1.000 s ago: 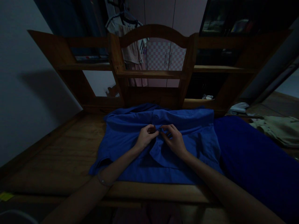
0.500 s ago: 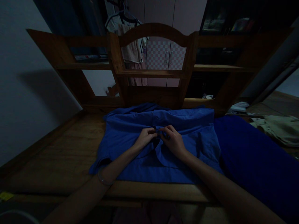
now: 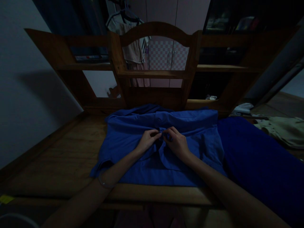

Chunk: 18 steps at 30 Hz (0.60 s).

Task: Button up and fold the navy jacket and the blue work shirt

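Observation:
A blue shirt [image 3: 128, 136] lies flat on a wooden desk [image 3: 64, 158], its collar toward the far side. My left hand [image 3: 147, 141] and my right hand [image 3: 177, 142] meet at the shirt's front opening below the collar. Both have their fingers pinched on the fabric there, fingertips almost touching. What sits between the fingertips is too small and dark to make out. A thin bracelet [image 3: 103, 183] circles my left wrist.
A wooden shelf unit [image 3: 154, 76] rises behind the desk. A darker blue cloth [image 3: 256, 161] lies to the right of the shirt, with a pale green garment [image 3: 282, 129] beyond it. Clothes hang behind the shelf [image 3: 133, 47]. A wall stands at the left.
Both hands have drawn slightly closer together at the shirt's front opening. The shirt and everything else stay in place.

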Each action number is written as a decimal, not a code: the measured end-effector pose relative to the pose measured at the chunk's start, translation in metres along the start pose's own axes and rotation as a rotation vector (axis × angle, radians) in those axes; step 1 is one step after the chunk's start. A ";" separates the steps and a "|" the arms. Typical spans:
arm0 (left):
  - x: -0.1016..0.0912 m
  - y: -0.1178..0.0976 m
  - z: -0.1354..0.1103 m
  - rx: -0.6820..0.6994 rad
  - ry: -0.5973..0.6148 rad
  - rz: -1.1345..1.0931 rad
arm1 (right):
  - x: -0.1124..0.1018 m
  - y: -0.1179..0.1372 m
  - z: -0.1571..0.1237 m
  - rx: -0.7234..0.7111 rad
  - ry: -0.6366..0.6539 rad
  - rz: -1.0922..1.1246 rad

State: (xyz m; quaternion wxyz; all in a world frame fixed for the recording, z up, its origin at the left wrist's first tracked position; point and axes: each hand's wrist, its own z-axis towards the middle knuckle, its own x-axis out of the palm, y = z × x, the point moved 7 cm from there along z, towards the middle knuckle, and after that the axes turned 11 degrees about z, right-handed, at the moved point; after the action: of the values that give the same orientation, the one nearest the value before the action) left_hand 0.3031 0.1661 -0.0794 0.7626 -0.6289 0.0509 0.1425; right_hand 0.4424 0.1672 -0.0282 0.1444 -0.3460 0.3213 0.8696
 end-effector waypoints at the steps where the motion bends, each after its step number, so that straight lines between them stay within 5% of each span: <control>1: 0.000 0.001 0.000 0.010 -0.005 0.015 | 0.000 0.000 0.000 0.004 -0.003 -0.004; 18: 0.000 0.005 0.001 -0.007 -0.048 0.004 | 0.000 -0.002 0.001 0.032 -0.025 0.120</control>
State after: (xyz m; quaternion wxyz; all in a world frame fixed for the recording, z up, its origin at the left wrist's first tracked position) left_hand 0.3019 0.1680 -0.0841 0.7612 -0.6277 0.0333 0.1595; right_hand 0.4428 0.1693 -0.0287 0.1014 -0.3127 0.3536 0.8757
